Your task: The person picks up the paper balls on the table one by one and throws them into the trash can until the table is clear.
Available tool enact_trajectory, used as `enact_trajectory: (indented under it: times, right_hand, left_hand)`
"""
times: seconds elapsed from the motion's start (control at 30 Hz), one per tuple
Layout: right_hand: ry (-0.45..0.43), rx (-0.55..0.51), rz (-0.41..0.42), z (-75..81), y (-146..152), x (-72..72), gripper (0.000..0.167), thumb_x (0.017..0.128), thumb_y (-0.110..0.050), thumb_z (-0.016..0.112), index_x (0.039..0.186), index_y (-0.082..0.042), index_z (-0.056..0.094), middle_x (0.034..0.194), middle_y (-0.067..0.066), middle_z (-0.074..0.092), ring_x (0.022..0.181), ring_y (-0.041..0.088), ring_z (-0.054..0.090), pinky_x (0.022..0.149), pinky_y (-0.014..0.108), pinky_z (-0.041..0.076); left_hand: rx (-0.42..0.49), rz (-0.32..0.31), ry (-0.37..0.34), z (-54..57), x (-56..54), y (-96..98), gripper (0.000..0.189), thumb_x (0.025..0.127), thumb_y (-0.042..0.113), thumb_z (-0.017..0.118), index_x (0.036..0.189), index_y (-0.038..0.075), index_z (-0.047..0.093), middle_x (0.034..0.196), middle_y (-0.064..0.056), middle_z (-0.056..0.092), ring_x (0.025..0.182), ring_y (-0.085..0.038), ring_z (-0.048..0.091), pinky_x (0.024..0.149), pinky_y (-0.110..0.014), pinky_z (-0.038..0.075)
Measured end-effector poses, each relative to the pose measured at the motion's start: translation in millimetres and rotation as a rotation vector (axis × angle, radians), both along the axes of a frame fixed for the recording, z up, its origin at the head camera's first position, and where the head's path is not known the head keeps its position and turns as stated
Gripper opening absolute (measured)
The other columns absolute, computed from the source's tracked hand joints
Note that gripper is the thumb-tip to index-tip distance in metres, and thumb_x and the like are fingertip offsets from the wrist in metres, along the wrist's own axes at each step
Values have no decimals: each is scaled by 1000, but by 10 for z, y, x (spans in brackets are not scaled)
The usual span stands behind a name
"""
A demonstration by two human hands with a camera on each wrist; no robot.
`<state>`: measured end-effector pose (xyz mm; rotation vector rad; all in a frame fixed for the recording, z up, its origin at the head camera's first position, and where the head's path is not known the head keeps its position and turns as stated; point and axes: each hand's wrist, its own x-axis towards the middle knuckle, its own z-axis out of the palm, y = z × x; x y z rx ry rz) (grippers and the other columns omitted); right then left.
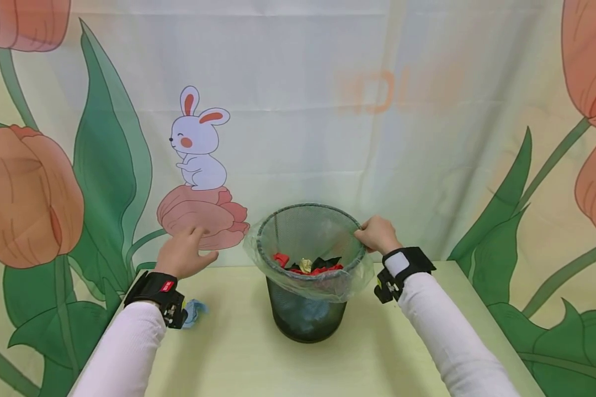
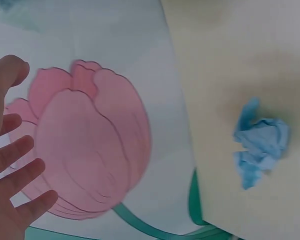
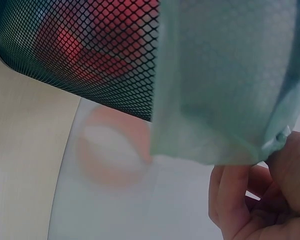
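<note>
A black mesh wastebasket [image 1: 303, 317] stands upright on the table, lined with a clear plastic bag [image 1: 298, 285] folded out over its rim. Inside lie crumpled red, black and yellowish pieces [image 1: 305, 266]. With thumb and fingers my right hand [image 1: 379, 234] pinches the bag at the right side of the rim; the right wrist view shows this hand [image 3: 260, 195] at the bag's edge. My left hand [image 1: 184, 253] is in the air left of the basket, fingers apart, holding nothing. Below its wrist a crumpled light-blue paper [image 2: 264, 142] lies on the table, partly hidden in the head view.
The pale table [image 1: 243, 358] ends at the back against a hanging cloth [image 1: 298, 138] printed with tulips and a rabbit. Its side edges border the same printed cloth.
</note>
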<state>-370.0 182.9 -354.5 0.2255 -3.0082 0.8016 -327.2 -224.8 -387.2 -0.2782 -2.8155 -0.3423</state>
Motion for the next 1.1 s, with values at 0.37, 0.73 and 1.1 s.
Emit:
enact_trajectory:
  times: [0.37,0.73,1.1]
  right_hand:
    - [2,-7,-11,6,7,-12,47,87,-11,50,46,-18,29,41,-6,25,56,27,64,39,18,25]
    - [10,-6,10,-19,18,-7,46,86,-11,50,46,-18,29,41,-6,26,48,22,59,39,18,22]
    - [15,-2,10,-12,21,-8,45,87,-11,50,47,-18,28,42,-6,26,45,18,56,40,18,22]
  left_hand:
    - [45,67,2,-753,51,-207,69,76,36,68,132,2,45,133,-25,43,116,-45,43,88,-61,41]
    - [45,147,-163,-1303,187,-273,83,74,43,69,136,-1,37,139,-29,32,125,-50,30,94,-69,30]
    - [41,222,-291,-1702,267,-443,85,72,49,68,136,1,38,137,-31,30,123,-54,27,92,-73,26]
